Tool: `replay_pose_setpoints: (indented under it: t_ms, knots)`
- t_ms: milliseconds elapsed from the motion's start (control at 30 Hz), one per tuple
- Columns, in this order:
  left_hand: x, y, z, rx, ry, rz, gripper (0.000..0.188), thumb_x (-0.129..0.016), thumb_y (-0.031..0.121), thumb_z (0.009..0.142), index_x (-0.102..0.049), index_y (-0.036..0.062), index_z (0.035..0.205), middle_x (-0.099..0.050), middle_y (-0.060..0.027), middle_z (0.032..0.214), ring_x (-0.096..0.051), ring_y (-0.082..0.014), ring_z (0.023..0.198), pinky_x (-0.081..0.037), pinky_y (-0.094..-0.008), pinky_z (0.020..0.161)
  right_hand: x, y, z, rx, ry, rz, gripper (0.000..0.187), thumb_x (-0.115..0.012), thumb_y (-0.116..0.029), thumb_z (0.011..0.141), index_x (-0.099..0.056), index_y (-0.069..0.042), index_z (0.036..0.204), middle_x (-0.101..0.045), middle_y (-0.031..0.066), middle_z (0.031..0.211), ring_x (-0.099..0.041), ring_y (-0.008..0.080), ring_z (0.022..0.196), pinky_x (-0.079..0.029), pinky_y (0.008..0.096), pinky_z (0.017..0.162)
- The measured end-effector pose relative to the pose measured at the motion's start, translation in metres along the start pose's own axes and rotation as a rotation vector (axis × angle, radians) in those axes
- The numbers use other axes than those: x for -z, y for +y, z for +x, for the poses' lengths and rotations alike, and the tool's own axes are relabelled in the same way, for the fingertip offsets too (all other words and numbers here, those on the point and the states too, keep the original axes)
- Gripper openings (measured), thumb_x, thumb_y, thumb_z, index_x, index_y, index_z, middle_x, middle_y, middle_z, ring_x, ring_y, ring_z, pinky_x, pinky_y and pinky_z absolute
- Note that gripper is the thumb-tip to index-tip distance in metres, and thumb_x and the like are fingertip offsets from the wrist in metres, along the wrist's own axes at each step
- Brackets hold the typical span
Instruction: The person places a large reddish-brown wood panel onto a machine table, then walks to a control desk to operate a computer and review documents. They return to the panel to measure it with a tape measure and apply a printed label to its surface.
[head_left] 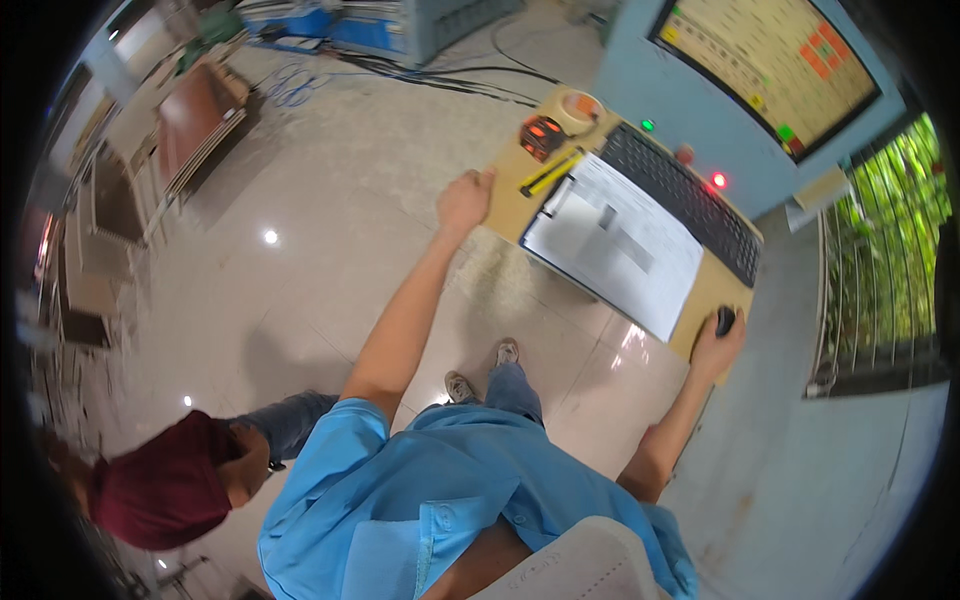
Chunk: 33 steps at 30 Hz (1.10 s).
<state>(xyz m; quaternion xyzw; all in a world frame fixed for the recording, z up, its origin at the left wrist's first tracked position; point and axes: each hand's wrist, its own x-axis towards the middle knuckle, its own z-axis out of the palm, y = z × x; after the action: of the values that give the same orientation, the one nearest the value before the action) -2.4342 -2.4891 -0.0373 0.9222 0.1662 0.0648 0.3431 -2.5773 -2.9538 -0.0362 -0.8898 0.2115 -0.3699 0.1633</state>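
We see the right hand (716,345) curled over a black mouse (725,320), and the left hand (465,200) gripping the brown shelf (510,200) edge beside a clipboard (612,240).

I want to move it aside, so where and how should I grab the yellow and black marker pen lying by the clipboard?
Pinch the yellow and black marker pen across the middle of its slim barrel, coming from above on its open left side; the white paper clipboard crowds its right. The left hand, resting on the wooden shelf edge, looks nearest.
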Motion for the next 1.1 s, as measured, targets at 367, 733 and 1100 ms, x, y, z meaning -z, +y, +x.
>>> replay_pose_setpoints:
  t_ms: [367, 733, 1100]
  knots:
    - [0.005, -0.001, 0.003, -0.064, 0.025, -0.031, 0.059, -0.039, 0.054, 0.101, -0.069, 0.0036, 0.101, -0.07, -0.0255, 0.106, -0.064, -0.0454, 0.104, -0.049, -0.0529, 0.088, 0.012, -0.021, -0.001, -0.098, -0.024, 0.035, 0.057, -0.068, -0.024, 0.087, -0.053, -0.003, 0.138, -0.054, 0.023, 0.137, -0.052, 0.0405, 0.125, -0.044, 0.0468, 0.105]
    - [0.008, 0.001, 0.002, -0.074, 0.012, -0.104, 0.059, -0.039, 0.052, 0.101, -0.071, 0.003, 0.105, -0.07, -0.0255, 0.104, -0.064, -0.0446, 0.103, -0.048, -0.0511, 0.088, 0.008, -0.02, -0.004, -0.129, 0.01, 0.052, 0.056, -0.07, -0.024, 0.087, -0.054, -0.007, 0.137, -0.056, 0.0206, 0.135, -0.054, 0.0391, 0.124, -0.046, 0.0463, 0.102]
    - [0.009, 0.0, 0.002, -0.06, -0.018, -0.031, 0.057, -0.04, 0.053, 0.101, -0.07, 0.0037, 0.105, -0.07, -0.0266, 0.104, -0.064, -0.047, 0.102, -0.049, -0.0531, 0.087, 0.005, -0.016, -0.005, -0.137, 0.079, 0.077, 0.058, -0.069, -0.029, 0.089, -0.054, -0.001, 0.138, -0.056, 0.0216, 0.137, -0.054, 0.0395, 0.124, -0.042, 0.0461, 0.107]
